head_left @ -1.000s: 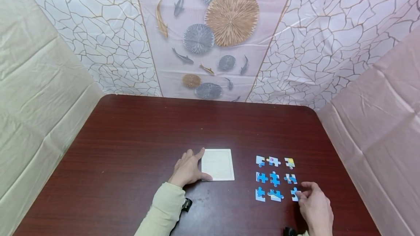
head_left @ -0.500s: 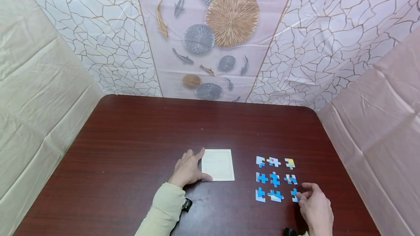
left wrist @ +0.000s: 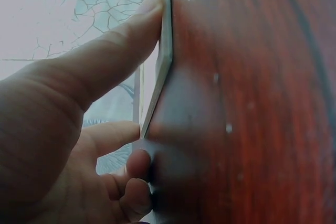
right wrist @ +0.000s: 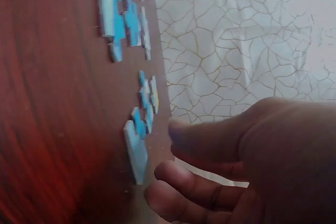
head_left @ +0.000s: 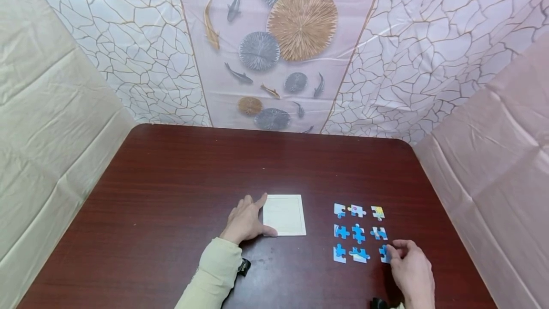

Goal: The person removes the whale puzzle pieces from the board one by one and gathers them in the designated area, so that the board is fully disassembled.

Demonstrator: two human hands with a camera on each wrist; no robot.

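On the table a square white puzzle tray (head_left: 285,215) with a raised rim lies flat. My left hand (head_left: 243,221) holds it at the left side, thumb on the near edge and index finger at the far left corner. In the left wrist view the other fingers (left wrist: 137,195) are bent beside the rim. Several blue and white jigsaw pieces (head_left: 358,233) lie in loose rows to the right. My right hand (head_left: 411,266) is at the near right jigsaw piece (right wrist: 136,150), its thumb covering part of it in the head view. The right wrist view shows the fingertips apart from that piece.
The dark red wooden table (head_left: 171,180) has rounded far corners. Beyond it hangs a patterned curtain (head_left: 300,85), with pale fabric on the left side (head_left: 55,123) and right side (head_left: 493,156). Another jigsaw piece (head_left: 377,212) with yellow on it lies at the far right of the rows.
My right thumb has shifted slightly and covers a little more of the near right piece. The left hand, tray and other pieces stay put.
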